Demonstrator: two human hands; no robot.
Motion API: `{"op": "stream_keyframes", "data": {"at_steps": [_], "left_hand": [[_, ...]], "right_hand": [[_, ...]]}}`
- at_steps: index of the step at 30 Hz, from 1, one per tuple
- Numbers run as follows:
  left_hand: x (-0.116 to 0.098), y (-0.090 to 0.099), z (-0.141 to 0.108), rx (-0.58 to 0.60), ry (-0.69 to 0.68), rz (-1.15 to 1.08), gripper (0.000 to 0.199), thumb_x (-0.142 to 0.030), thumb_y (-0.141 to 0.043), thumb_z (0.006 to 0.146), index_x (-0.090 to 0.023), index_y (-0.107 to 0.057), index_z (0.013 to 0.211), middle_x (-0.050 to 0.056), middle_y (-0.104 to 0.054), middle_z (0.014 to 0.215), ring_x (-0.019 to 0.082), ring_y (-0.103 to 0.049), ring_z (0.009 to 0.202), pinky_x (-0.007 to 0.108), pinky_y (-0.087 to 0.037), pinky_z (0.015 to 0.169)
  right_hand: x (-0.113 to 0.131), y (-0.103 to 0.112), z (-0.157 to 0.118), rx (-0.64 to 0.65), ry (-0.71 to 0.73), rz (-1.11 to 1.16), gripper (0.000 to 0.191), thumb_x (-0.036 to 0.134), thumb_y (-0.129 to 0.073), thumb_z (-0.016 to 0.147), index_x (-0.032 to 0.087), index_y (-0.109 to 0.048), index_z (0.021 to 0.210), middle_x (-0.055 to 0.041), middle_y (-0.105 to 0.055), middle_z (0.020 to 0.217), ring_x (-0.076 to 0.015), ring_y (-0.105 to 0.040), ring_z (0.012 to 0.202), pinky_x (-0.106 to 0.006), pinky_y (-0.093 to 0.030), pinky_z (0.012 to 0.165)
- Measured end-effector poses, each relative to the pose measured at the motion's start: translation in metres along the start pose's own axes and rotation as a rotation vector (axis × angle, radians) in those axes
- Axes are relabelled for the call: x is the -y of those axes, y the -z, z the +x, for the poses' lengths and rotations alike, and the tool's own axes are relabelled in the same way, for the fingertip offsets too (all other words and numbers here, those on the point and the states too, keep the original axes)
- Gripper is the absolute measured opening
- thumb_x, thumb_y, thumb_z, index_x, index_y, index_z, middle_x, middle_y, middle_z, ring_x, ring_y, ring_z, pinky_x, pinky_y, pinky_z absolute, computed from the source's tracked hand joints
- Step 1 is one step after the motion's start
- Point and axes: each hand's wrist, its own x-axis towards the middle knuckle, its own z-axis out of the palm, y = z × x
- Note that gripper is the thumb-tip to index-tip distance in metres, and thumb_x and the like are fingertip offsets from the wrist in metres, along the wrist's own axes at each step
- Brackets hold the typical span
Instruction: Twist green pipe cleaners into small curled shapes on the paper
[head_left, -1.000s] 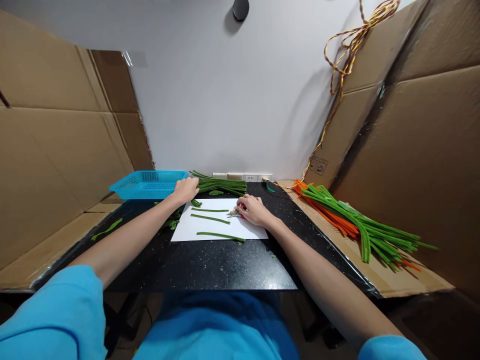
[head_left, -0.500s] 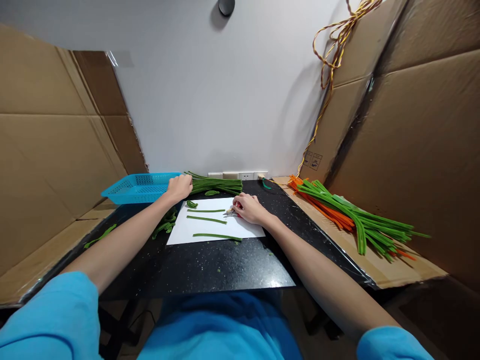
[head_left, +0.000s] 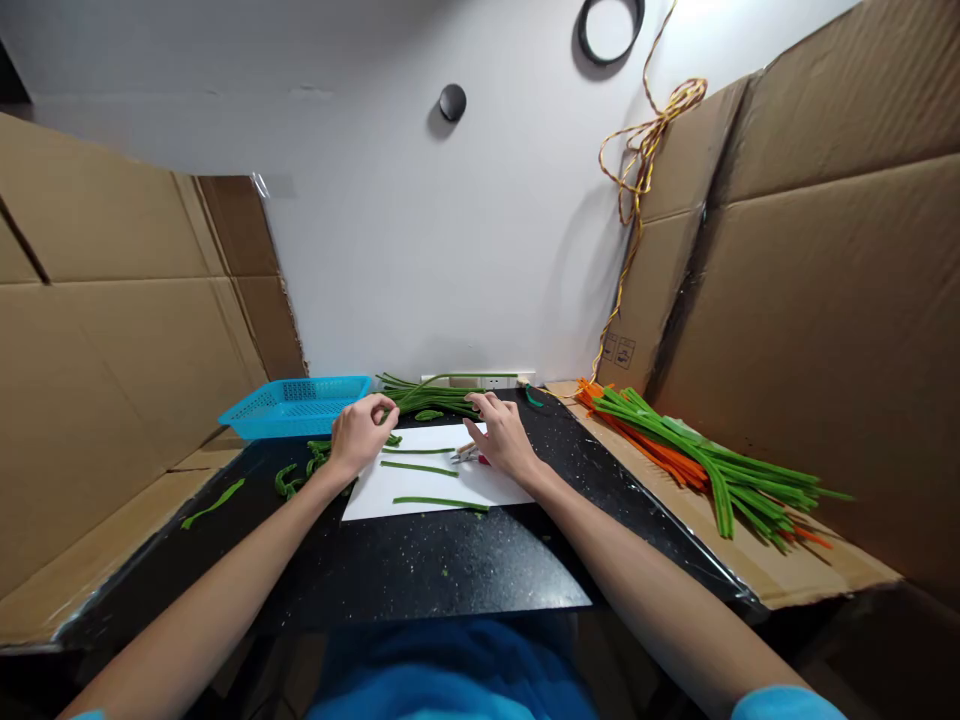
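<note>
My left hand [head_left: 361, 432] is closed in a pinch on one end of a long dark green pipe cleaner [head_left: 442, 377], which arcs up and right above the bundle. My right hand [head_left: 501, 435] is open, thumb and fingers apart, over the right side of a white sheet of paper [head_left: 420, 488]. Beside its thumb lies a small metal-tipped tool with a red part [head_left: 466, 454], mostly hidden by the hand. Three short green pieces [head_left: 441, 502] lie across the paper. Behind the hands rests a bundle of dark green pipe cleaners [head_left: 442, 400].
A blue perforated basket [head_left: 300, 428] stands back left. Curled green pieces [head_left: 289, 482] lie by my left forearm, with a lone strip [head_left: 213, 504] farther left. Bright green [head_left: 750, 470] and orange pipe cleaners [head_left: 660, 445] lie on cardboard at right. Cardboard walls flank the black table [head_left: 420, 570].
My left hand has drawn one pipe cleaner out of the bundle and come slightly right and nearer. My right hand has opened and lifted off the small tool. The view has tilted up.
</note>
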Motion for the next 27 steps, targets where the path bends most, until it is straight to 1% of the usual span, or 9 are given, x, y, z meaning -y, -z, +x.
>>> {"op": "stream_keyframes", "data": {"at_steps": [2, 3, 6, 9, 12, 14, 20, 24, 27], "left_hand": [[-0.003, -0.007, -0.012, 0.005, -0.073, -0.082, 0.023, -0.040, -0.059, 0.093, -0.021, -0.070, 0.087, 0.002, -0.063, 0.074, 0.017, -0.059, 0.068, 0.026, -0.035, 0.059], [-0.004, -0.010, -0.017, 0.021, -0.089, -0.106, 0.024, -0.041, -0.058, 0.095, -0.021, -0.069, 0.088, 0.001, -0.061, 0.073, 0.016, -0.057, 0.066, 0.026, -0.035, 0.059], [-0.013, -0.017, -0.028, 0.115, -0.134, -0.156, 0.026, -0.044, -0.054, 0.099, -0.022, -0.066, 0.093, -0.003, -0.055, 0.064, 0.014, -0.053, 0.058, 0.026, -0.033, 0.057], [-0.021, -0.021, -0.036, 0.173, -0.200, -0.186, 0.025, -0.044, -0.054, 0.100, -0.023, -0.066, 0.095, -0.003, -0.057, 0.065, 0.014, -0.055, 0.059, 0.025, -0.033, 0.059], [-0.025, -0.024, -0.042, 0.211, -0.278, -0.205, 0.025, -0.042, -0.053, 0.102, -0.022, -0.064, 0.094, -0.003, -0.059, 0.066, 0.013, -0.054, 0.058, 0.024, -0.035, 0.060], [-0.023, -0.024, -0.043, 0.222, -0.347, -0.222, 0.022, -0.039, -0.052, 0.103, -0.021, -0.063, 0.097, -0.002, -0.062, 0.071, 0.013, -0.055, 0.060, 0.024, -0.036, 0.062], [-0.019, -0.022, -0.042, 0.215, -0.466, -0.255, 0.020, -0.035, -0.051, 0.104, -0.019, -0.063, 0.099, -0.001, -0.065, 0.076, 0.011, -0.057, 0.061, 0.022, -0.037, 0.060], [-0.021, -0.020, -0.043, 0.238, -0.547, -0.242, 0.022, -0.035, -0.052, 0.104, -0.018, -0.064, 0.097, 0.001, -0.067, 0.080, 0.011, -0.058, 0.064, 0.023, -0.039, 0.061], [-0.024, -0.018, -0.044, 0.253, -0.628, -0.221, 0.024, -0.035, -0.049, 0.105, -0.018, -0.065, 0.100, 0.003, -0.069, 0.084, 0.013, -0.060, 0.067, 0.024, -0.041, 0.062]], "right_hand": [[0.005, 0.006, 0.002, -0.151, 0.066, 0.039, 0.030, 0.020, -0.056, 0.101, 0.018, -0.061, 0.130, -0.0047, -0.072, 0.094, -0.0189, -0.064, 0.081, -0.033, -0.046, 0.086], [0.007, 0.009, 0.003, -0.214, 0.101, 0.044, 0.028, 0.022, -0.056, 0.101, 0.018, -0.062, 0.128, -0.0022, -0.071, 0.086, -0.0175, -0.061, 0.072, -0.031, -0.047, 0.081], [0.011, 0.015, 0.003, -0.304, 0.133, 0.064, 0.029, 0.027, -0.057, 0.102, 0.019, -0.062, 0.130, 0.0013, -0.068, 0.077, -0.0135, -0.055, 0.058, -0.026, -0.046, 0.066], [0.012, 0.016, 0.002, -0.323, 0.130, 0.054, 0.028, 0.027, -0.056, 0.102, 0.020, -0.064, 0.128, 0.0018, -0.069, 0.076, -0.0116, -0.054, 0.053, -0.024, -0.045, 0.060], [0.010, 0.014, 0.001, -0.339, 0.120, 0.026, 0.019, 0.027, -0.054, 0.102, 0.021, -0.071, 0.109, 0.0006, -0.071, 0.076, -0.0108, -0.056, 0.054, -0.024, -0.044, 0.059], [0.008, 0.013, 0.001, -0.352, 0.095, 0.008, 0.019, 0.029, -0.055, 0.102, 0.021, -0.072, 0.100, 0.0003, -0.071, 0.075, -0.0108, -0.057, 0.055, -0.023, -0.044, 0.060], [0.001, 0.016, 0.002, -0.345, 0.036, 0.006, 0.019, 0.036, -0.060, 0.100, 0.022, -0.073, 0.103, 0.0012, -0.069, 0.074, -0.0117, -0.056, 0.056, -0.024, -0.044, 0.061], [0.005, 0.019, 0.002, -0.286, 0.006, 0.024, 0.021, 0.038, -0.060, 0.100, 0.022, -0.074, 0.100, -0.0005, -0.070, 0.077, -0.0131, -0.057, 0.058, -0.026, -0.044, 0.062], [0.009, 0.022, 0.003, -0.264, -0.037, 0.046, 0.020, 0.037, -0.060, 0.099, 0.022, -0.074, 0.100, -0.0017, -0.071, 0.080, -0.0139, -0.058, 0.058, -0.027, -0.045, 0.063]]}}
